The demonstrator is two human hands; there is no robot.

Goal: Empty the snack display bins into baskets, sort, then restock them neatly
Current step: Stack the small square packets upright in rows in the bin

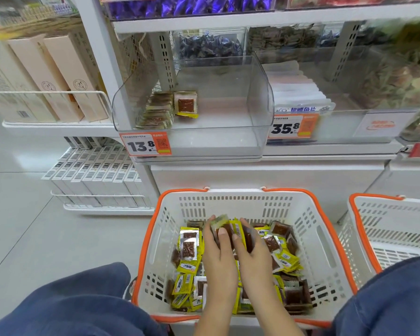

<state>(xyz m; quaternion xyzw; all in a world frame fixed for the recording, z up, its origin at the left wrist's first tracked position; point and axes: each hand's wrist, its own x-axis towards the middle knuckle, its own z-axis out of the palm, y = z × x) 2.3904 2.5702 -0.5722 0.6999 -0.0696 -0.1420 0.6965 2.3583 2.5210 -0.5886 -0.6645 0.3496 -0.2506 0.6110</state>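
Observation:
A white basket with an orange rim (308, 212) sits on the floor between my knees, holding several loose yellow-edged snack packets (188, 248) with brown contents. Both hands are inside it. My left hand (218, 253) and my right hand (252, 248) together grip a small upright bunch of packets (224, 225) between fingers and thumbs. Above, the clear display bin (260, 103) with the 13.8 price tag (144, 144) holds a neat row of packets (158, 111) at its left side and one flat packet (186, 104) beside them.
A second white and orange basket (383, 221) stands at the right, with nothing visible in it. Neighbouring bins hold white packets (296, 93), green snacks and blue sweets. Boxed goods fill the wire racks (95, 175) at the left. Grey floor tiles lie at the left.

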